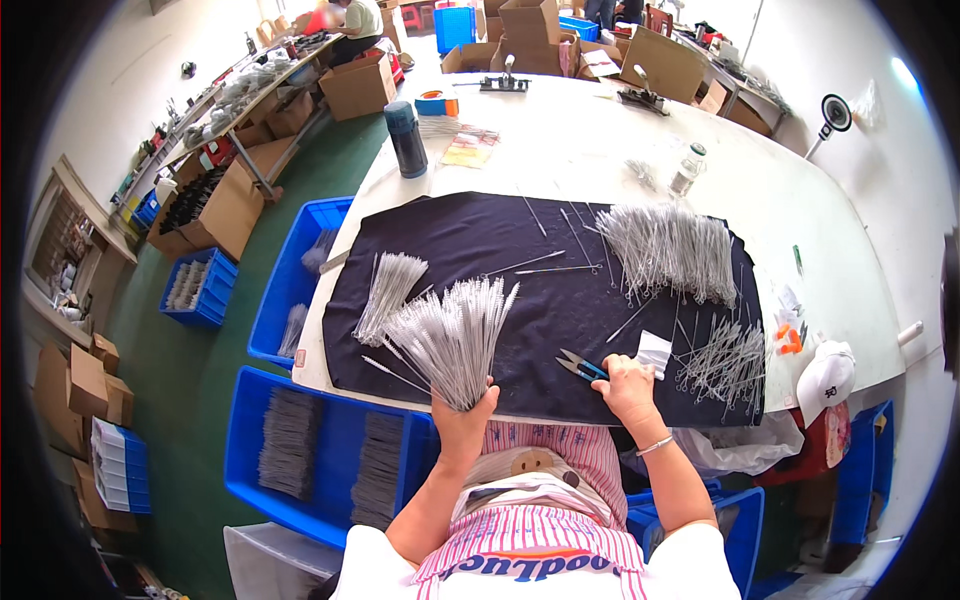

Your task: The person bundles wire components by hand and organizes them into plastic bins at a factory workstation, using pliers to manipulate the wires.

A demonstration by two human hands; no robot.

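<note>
Dark cloth and bottle on white table

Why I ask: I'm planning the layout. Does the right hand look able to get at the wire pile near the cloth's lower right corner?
Probably yes: the wire pile lies close to the right hand with nothing tall between, though it holds blue-handled snips.

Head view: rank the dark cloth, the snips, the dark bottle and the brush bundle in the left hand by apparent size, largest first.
1. Dark cloth
2. Brush bundle in the left hand
3. Dark bottle
4. Snips, partly covered by the right hand
</note>
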